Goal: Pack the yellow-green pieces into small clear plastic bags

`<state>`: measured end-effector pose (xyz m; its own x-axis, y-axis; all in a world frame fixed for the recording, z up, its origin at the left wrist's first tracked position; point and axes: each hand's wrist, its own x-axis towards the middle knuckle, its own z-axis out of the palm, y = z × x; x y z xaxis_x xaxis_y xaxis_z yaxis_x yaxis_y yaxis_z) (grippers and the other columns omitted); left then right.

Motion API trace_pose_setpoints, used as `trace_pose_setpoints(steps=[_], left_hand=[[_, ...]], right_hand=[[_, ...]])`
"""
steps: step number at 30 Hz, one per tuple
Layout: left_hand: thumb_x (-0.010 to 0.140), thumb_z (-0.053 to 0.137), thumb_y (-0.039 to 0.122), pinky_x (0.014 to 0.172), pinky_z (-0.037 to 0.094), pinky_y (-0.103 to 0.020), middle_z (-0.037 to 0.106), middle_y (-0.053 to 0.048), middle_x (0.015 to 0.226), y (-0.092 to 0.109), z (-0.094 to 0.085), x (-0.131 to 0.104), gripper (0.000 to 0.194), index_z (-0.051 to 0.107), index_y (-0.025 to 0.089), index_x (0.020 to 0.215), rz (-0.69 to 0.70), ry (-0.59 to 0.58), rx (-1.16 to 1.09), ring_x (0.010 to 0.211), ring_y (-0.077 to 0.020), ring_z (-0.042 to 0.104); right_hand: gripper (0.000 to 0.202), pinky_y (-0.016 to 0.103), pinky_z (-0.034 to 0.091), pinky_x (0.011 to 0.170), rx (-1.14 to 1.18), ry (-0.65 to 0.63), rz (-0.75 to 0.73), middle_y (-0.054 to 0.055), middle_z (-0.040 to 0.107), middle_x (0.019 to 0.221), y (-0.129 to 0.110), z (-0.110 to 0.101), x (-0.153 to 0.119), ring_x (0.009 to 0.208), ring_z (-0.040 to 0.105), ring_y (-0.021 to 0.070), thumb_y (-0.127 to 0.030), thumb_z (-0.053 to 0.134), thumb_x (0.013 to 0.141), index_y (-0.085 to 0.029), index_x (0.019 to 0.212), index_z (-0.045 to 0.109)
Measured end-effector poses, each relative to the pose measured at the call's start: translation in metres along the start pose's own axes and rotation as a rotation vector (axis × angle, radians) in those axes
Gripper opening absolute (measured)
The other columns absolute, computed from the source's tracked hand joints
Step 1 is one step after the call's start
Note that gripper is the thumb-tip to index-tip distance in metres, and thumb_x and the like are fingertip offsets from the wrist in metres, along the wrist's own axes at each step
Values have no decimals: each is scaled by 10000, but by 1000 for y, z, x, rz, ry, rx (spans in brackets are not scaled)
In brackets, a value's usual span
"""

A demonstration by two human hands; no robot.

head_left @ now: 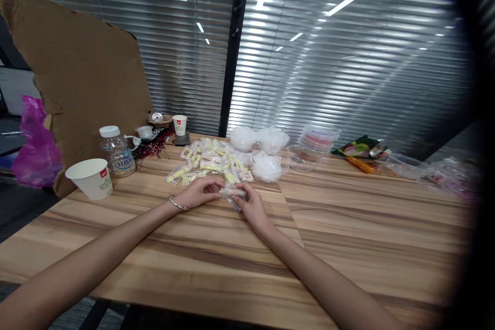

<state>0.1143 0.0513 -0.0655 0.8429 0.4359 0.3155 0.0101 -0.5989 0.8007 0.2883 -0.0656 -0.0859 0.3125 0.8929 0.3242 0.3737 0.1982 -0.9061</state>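
Between my two hands is a small clear plastic packet (232, 192) with something pale inside, just above the wooden table (201, 263). My left hand (201, 192), with a silver bangle on its wrist, pinches the packet's left end. At the other end, the fingers of my right hand (250, 203) are closed on it. A clear flap hangs down between the hands. Just beyond my fingers lies a spread pile of small clear packets (211, 160) with yellow and pinkish contents.
Behind the pile stand bundles of clear plastic (266, 166) and stacked round tubs (317, 139). A paper cup (91, 179) and a bottle (119, 154) are at left, before a cardboard sheet (93, 72). A green bag (359, 146) and orange item (359, 165) lie right.
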Motion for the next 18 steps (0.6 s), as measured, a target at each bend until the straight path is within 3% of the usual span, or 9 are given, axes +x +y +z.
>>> trace_pose_setpoints(steps=[11, 18], left_hand=[[809, 620, 318, 711, 459, -249, 643, -45, 893, 2, -2, 0, 221, 635, 149, 950, 45, -42, 154, 791, -144, 583], [855, 556, 308, 725, 438, -261, 638, -48, 894, 4, 0, -1, 233, 620, 172, 1033, 105, -38, 278, 806, -158, 573]], right_hand=[[208, 285, 413, 698, -6, -1, 9, 37, 624, 832, -4, 0, 0, 762, 543, 191, -233, 568, 688, -162, 879, 610], [204, 288, 425, 701, -10, 3, 7, 38, 629, 835, -2, 0, 0, 762, 545, 194, -227, 569, 699, -164, 889, 611]])
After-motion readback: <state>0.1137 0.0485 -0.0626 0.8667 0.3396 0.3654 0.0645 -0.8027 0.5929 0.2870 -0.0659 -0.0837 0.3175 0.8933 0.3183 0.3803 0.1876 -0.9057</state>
